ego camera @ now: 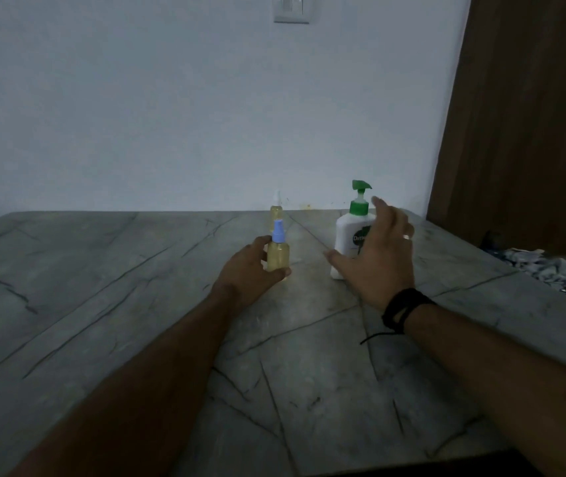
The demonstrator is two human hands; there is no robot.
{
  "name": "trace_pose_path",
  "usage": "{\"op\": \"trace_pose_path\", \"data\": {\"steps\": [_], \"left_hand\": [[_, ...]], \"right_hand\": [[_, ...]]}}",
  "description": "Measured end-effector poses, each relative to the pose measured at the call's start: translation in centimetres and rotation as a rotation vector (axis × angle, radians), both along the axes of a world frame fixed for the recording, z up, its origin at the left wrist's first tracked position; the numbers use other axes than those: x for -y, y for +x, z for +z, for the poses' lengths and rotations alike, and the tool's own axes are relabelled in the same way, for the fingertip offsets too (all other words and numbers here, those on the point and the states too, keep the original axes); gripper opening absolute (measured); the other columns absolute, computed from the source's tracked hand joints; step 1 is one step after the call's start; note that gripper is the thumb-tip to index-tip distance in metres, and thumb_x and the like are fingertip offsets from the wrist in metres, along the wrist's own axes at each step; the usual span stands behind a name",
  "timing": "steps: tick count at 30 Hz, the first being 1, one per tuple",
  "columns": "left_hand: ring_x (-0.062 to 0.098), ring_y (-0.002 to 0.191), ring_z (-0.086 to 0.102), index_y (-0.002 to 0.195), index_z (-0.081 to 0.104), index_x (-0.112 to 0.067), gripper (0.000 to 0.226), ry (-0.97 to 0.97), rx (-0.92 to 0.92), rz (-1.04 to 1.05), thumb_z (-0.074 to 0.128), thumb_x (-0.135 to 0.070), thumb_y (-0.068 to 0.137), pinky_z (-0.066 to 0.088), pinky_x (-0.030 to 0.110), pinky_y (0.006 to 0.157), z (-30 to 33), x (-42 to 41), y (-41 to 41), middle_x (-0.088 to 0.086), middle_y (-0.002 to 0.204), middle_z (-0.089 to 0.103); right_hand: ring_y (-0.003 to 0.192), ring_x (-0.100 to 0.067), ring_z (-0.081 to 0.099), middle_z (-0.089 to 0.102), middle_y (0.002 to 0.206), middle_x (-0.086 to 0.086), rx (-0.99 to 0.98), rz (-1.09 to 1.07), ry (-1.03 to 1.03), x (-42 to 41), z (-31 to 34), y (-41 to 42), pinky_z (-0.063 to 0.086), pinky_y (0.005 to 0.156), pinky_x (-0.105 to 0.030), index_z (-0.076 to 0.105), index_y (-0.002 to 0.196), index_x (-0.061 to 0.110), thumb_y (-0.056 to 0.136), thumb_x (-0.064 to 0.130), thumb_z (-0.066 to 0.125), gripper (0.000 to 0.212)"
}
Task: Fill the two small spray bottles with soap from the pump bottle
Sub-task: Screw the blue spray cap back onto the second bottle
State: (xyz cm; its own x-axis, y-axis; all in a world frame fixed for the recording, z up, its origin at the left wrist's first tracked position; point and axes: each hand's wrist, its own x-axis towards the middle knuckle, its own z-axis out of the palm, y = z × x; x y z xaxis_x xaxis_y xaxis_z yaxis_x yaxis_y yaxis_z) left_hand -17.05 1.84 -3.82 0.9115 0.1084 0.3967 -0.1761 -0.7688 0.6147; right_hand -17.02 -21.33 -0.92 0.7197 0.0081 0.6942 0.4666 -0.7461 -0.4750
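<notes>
Standing upright near the far edge of the stone table (pixel 102 304), the blue-capped spray bottle (pixel 278 251) is held at its base by the curled fingers of the left hand (pixel 250 270). The right hand (pixel 378 256) is spread wide, with nothing held, just in front of the white pump bottle (pixel 352 235). A white-capped spray bottle (pixel 276 210) is seen behind the first, closer to the far edge. Both small bottles already look filled with yellow liquid, so the task is judged nearly finished; whether the hands are arriving or leaving cannot be told. All three long axes are vertical, and the green spout is pointed right.
</notes>
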Motion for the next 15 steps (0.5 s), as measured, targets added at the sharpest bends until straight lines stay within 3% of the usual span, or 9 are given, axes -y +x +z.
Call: {"op": "trace_pose_path", "data": {"steps": [3,7,12,15], "left_hand": [[0.015,0.100,0.059,0.138,0.031,-0.037,0.080,0.071,-0.042,0.021,0.067,-0.064,0.073,0.048,0.040,0.091,0.0,-0.1,0.0,-0.005,0.120,0.062],[0.018,0.097,0.061,0.138,0.024,-0.043,0.083,0.106,-0.062,0.037,0.063,-0.071,0.070,0.049,0.043,0.090,-0.1,-0.3,0.0,-0.006,0.118,0.064],[0.018,0.101,0.059,0.126,0.039,-0.035,0.075,0.100,-0.081,0.106,0.064,-0.073,0.066,0.046,0.045,0.091,-0.3,-0.3,0.2,-0.009,0.114,0.064],[0.017,0.102,0.058,0.117,0.050,-0.034,0.068,0.163,-0.105,0.133,0.058,-0.077,0.066,0.046,0.044,0.090,-0.2,-0.3,0.3,-0.008,0.114,0.064]], "right_hand": [[0.142,-0.036,0.027,0.022,0.157,-0.015,-0.242,-0.020,0.040,1.0,-0.9,1.9,0.031,0.115,-0.049,0.004,0.158,0.013,0.066,0.060,0.084,0.131],[0.144,-0.036,0.030,0.023,0.160,-0.016,-0.447,0.006,0.075,1.1,-2.4,3.5,0.031,0.117,-0.050,-0.001,0.158,0.012,0.064,0.064,0.083,0.137],[0.123,-0.033,0.054,0.050,0.141,-0.011,-0.457,-0.007,0.026,0.4,-2.9,4.3,0.047,0.101,-0.050,0.028,0.148,0.012,0.065,0.066,0.080,0.112],[0.117,-0.032,0.057,0.055,0.134,-0.008,-0.453,-0.028,0.018,0.2,-2.9,4.5,0.049,0.098,-0.048,0.036,0.139,0.014,0.065,0.066,0.079,0.101]]}}
